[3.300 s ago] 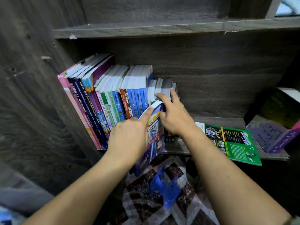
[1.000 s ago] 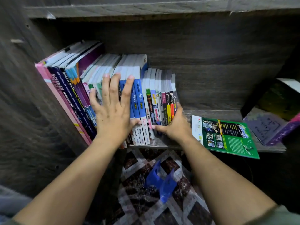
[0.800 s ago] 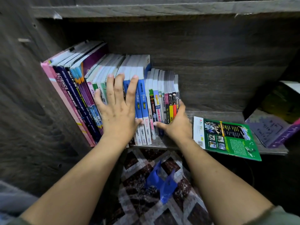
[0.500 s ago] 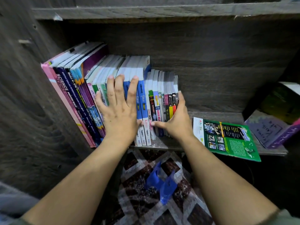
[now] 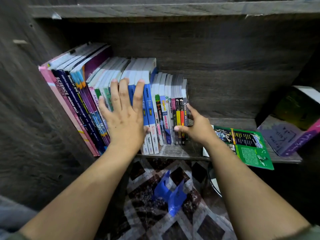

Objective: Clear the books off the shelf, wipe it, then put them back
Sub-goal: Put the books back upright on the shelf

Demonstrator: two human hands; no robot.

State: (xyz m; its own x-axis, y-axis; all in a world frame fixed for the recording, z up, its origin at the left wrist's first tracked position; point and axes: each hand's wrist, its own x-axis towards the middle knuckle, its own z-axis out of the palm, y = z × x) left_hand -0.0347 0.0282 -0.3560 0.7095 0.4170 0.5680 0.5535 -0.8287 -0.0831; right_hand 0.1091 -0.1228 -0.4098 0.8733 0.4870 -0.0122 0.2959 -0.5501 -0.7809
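Books [image 5: 155,108] upright on shelf [image 5: 176,150]; green booklet [image 5: 249,148] flat beside.

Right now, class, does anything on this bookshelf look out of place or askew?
Yes. The green book lies flat, overhanging the shelf edge, and the tall books at left lean instead of standing upright.

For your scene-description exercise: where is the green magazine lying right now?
In the head view the green magazine lies flat on the shelf, right of the upright books, just beyond the right hand.
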